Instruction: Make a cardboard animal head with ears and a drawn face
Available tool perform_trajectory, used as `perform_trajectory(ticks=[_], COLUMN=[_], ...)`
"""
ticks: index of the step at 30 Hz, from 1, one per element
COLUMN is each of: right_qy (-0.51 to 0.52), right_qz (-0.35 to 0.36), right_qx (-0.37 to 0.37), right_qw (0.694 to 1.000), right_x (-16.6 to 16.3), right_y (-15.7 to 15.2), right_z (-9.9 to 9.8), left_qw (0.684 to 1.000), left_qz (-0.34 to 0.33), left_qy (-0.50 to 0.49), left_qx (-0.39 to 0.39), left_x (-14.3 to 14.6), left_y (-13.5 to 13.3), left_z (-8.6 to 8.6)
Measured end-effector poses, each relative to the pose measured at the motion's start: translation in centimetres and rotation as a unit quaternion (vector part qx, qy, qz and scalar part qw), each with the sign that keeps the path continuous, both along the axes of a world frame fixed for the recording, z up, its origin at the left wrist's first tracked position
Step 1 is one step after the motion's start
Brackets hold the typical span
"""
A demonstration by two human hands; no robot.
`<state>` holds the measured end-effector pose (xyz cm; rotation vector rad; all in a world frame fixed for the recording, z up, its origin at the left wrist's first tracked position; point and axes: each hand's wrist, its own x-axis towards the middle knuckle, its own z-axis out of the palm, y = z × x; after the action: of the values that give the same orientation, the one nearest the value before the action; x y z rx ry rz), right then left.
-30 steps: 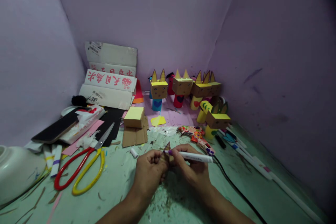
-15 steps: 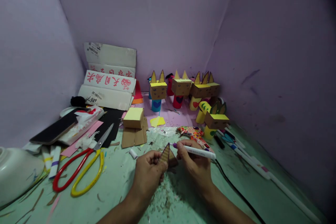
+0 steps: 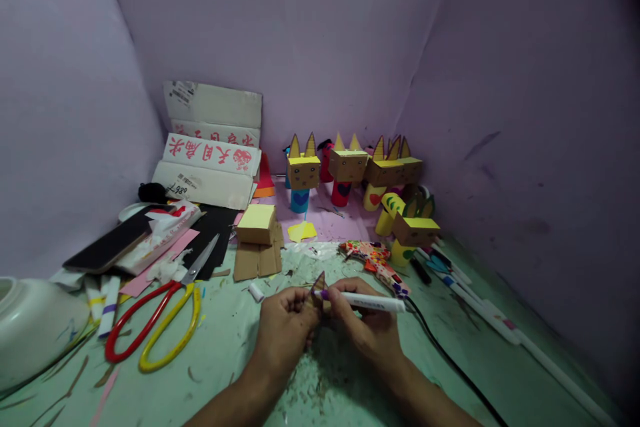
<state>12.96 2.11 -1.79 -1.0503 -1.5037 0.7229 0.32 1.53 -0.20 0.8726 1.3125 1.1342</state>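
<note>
My left hand (image 3: 286,325) pinches a small pointed cardboard ear (image 3: 318,288) whose edge carries a dark purple outline. In my right hand (image 3: 373,330) is a white marker (image 3: 377,302) with a purple tip end, held against or very close to the cardboard piece. The right fingers partly hide the far side of the ear, so I cannot tell exactly where the tip touches. A marker cap (image 3: 256,291) lies on the table just left of my hands. Beyond them sits a cardboard box with a yellow top (image 3: 256,224) on folded cardboard.
Scissors (image 3: 173,307) with red and yellow handles lie at left, near a white bowl (image 3: 37,330) and a black phone-like slab (image 3: 113,240). Several cardboard animal figures (image 3: 303,173) stand at the back. A flower-patterned glue gun (image 3: 373,260) with a black cord lies right of centre.
The marker tip has moved down from the ear's point to its lower right edge. The cardboard piece has turned in my left hand, and my right hand is closer to it.
</note>
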Motion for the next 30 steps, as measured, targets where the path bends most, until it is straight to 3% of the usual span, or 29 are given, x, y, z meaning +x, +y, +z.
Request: perform_trajectory(ticks=[7,14,18,26,30], right_qy=[-0.023,0.030,0.030,-0.017,-0.004], right_qz=[0.039,-0.021,-0.014,0.041,0.024], right_qx=[0.022,-0.027,-0.032,0.019,0.012], right_qw=[0.999,0.999,0.999,0.999,1.000], right_x=[-0.26,0.01,0.09,-0.31,-0.31], right_y=[-0.38,0.18,0.30,-0.38,-0.28], right_z=[0.44,0.34,0.21,0.53,0.59], left_qw=[1.000,1.000,1.000,1.000,1.000], left_qz=[0.009,-0.010,-0.015,0.011,0.004], left_qy=[-0.019,-0.004,0.004,-0.016,-0.018], left_qx=[-0.015,-0.002,-0.001,-0.014,-0.019], left_x=[-0.12,-0.04,-0.10,-0.19,-0.14], left_y=[-0.10,-0.16,-0.21,-0.18,-0.18], left_z=[0.83,0.55,0.63,0.86,1.03])
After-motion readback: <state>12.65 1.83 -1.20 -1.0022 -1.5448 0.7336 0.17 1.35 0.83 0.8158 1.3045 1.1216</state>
